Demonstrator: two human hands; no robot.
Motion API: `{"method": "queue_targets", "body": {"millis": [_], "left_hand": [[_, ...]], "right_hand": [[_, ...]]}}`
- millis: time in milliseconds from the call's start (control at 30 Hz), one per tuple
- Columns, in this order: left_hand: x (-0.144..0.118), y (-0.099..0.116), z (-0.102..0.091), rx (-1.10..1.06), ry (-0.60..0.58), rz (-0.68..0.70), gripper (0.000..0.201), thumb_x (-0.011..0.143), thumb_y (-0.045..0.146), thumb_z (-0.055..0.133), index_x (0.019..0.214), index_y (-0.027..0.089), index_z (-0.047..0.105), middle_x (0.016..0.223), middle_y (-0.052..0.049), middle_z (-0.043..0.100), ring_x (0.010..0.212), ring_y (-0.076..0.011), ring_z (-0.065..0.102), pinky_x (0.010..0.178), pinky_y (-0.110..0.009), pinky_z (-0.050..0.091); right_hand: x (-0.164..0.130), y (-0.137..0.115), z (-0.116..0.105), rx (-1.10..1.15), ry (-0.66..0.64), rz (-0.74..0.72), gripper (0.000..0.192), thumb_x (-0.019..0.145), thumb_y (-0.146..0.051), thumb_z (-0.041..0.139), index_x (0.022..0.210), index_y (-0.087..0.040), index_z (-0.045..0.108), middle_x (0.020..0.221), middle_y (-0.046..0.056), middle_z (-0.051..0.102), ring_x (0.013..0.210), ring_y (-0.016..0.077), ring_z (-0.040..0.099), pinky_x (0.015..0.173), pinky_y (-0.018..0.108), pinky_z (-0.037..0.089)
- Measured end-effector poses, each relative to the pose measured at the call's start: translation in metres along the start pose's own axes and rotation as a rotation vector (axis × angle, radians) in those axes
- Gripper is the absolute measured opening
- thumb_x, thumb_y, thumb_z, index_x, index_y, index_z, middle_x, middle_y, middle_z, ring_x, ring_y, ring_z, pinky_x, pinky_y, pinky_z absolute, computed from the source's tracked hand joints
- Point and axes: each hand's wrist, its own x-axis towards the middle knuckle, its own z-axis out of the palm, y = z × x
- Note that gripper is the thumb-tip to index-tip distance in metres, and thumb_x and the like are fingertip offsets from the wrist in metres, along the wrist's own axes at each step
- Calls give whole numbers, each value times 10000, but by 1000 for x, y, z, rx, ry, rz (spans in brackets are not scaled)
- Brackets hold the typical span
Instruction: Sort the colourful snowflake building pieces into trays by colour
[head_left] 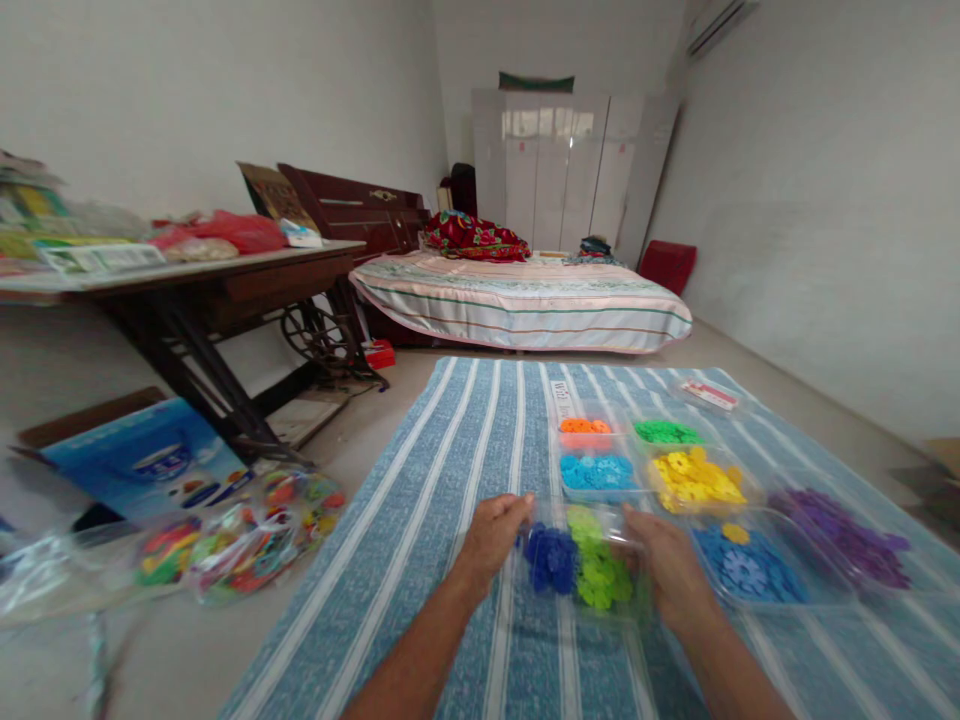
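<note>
Both hands, left hand (493,535) and right hand (670,570), are clamping their grip on a clear tray (592,585) of dark blue pieces (550,558) and lime pieces (598,570) on the striped mat (450,470).

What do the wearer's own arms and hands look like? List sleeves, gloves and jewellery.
Both forearms are bare, with no sleeve reaching into view. The left hand and right hand are ungloved. No watch, ring or bracelet shows on either wrist or on the fingers, though the picture is soft.

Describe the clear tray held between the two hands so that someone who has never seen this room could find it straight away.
Start at the blue striped mat on the floor before the bed. On its near end, between the left hand and right hand, is a clear tray. It alone holds two colours: dark blue and lime green pieces.
</note>
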Motion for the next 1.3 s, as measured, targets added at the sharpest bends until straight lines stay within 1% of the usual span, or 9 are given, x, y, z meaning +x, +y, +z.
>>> {"method": "queue_targets", "body": {"millis": [133,233,333,400,567,700,833,1067,1300], "left_hand": [[-6,17,-10,-336,39,-84,344,675,466,646,686,124,603,661,-33,646,666,-148,600,647,-260,451],[-7,31,-34,-527,85,-154,270,681,382,658,716,130,565,676,-36,665,500,-98,558,499,-223,436],[-6,40,-71,-508,227,-119,271,664,365,665,663,135,523,592,-6,628,355,-47,421,363,-176,319],[-9,44,-97,-405,355,-21,283,651,388,664,663,137,534,542,21,593,350,-44,399,349,-164,298],[-41,44,-134,235,464,372,314,730,477,577,648,175,603,492,12,567,486,-116,535,491,-211,448],[-75,19,-126,772,330,817,207,780,415,571,736,220,624,791,-25,680,795,-181,649,732,-261,527],[-94,-18,-112,1056,267,1058,176,899,236,415,940,200,582,886,-25,681,896,-144,646,822,-239,518],[-89,-41,-124,1370,314,1023,216,894,162,369,926,166,582,923,-60,675,870,-169,647,790,-286,523],[-83,-46,-125,1372,295,939,242,854,104,354,908,175,580,914,-64,658,857,-205,619,806,-365,498]], "right_hand": [[-8,-19,10,-278,-15,-252,424,736,-553,553,610,-151,604,588,11,593,600,159,553,565,265,420],[0,-31,11,-611,8,-517,455,831,-529,424,665,-158,628,635,18,596,643,167,542,614,277,410],[17,-36,4,-992,71,-790,318,844,-388,443,836,-159,664,870,75,649,867,216,558,799,323,411],[31,-36,-1,-1250,70,-846,259,805,-287,497,958,-153,658,1018,112,634,1015,253,518,882,351,382],[50,-28,-5,-1610,-102,-647,191,809,-198,489,889,-152,657,949,109,650,967,234,562,783,297,398],[43,-35,-5,-1626,-124,-623,214,870,-272,449,800,-187,633,866,61,658,837,181,593,652,247,355],[16,-61,-7,-1526,-207,-600,227,851,-336,474,726,-196,601,737,19,631,695,147,571,578,238,303],[-27,-96,-4,-1088,-676,-432,338,837,-397,449,583,-180,504,564,-18,548,546,99,513,512,207,341],[8,-98,19,-898,-888,75,344,794,-489,465,643,-183,509,416,-41,521,287,63,377,270,160,192]]}}
